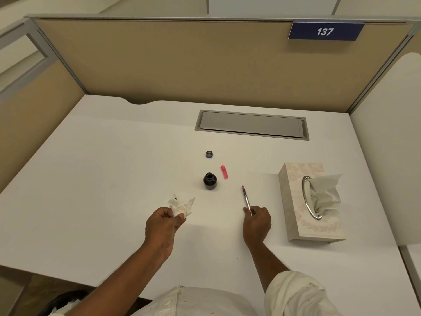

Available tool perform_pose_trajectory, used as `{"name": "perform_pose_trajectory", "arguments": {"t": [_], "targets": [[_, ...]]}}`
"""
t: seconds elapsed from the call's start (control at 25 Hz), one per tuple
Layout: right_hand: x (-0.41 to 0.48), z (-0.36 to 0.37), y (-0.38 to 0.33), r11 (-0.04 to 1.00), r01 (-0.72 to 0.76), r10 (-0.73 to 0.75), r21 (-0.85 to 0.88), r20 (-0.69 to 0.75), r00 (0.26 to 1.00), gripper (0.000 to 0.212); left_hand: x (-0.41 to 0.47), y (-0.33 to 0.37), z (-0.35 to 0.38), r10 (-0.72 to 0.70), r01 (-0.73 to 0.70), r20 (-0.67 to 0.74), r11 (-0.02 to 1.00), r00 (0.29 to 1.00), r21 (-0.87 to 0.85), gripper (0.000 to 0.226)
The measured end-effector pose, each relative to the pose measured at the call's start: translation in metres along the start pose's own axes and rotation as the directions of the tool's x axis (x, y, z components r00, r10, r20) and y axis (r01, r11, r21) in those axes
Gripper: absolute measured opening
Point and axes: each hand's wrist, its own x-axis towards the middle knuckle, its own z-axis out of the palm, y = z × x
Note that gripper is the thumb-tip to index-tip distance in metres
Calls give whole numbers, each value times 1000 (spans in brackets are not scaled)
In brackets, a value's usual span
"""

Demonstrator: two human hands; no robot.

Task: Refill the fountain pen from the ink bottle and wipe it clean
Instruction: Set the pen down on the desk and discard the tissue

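A slim fountain pen (246, 198) is gripped at its rear end by the right hand (257, 221), fingers curled round the barrel. Its uncapped, reddish tip points away from the person and is held just above the white worktop (114, 167). The left hand (165, 222) pinches a crumpled white tissue (181, 206) that bears a small dark spot. Between and just beyond the two hands stands an open ink bottle (210, 181), upright and dark inside. Its round bottle cap (209, 154) lies further back, apart from it. A pink pen cap (224, 172) lies just right of the bottle. At the right sits a patterned tissue box (293, 201) with a sheet sticking out. A grey hatch (251, 124) is set into the worktop near the beige partition (182, 60), which carries a blue sign (325, 31) reading 137.
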Motion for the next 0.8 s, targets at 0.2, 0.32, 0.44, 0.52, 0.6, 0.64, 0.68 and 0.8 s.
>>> {"name": "perform_pose_trajectory", "arguments": {"t": [0.2,0.32,0.44,0.52,0.6,0.64,0.68,0.8], "targets": [[1,4,3,1000,-16,16,2,-15,1000,17,3,2,-1,-18,18,-8,1000,1000,8,37],[1,5,4,1000,-16,17,18,-16,1000,18,3,2,0,-27,27,-3,1000,1000,-11,36],[1,6,5,999,-21,21,35,-14,1000,19,3,1,1,-33,33,-7,999,999,-19,36],[0,5,5,999,-25,25,30,-2,1000,21,4,1,1,-37,37,-9,999,999,-21,36],[-1,5,5,1000,-21,21,20,6,1000,23,4,0,0,-40,39,-13,999,999,-16,36],[-1,4,5,1000,-16,16,22,6,1000,23,4,0,0,-41,40,-15,999,999,-13,36],[-1,4,5,1000,-11,11,26,4,1000,23,4,-1,-1,-41,41,-19,999,999,-11,36],[-2,3,4,1000,-11,11,29,2,1000,23,3,-1,-1,-42,42,-20,999,999,-5,36]]}}
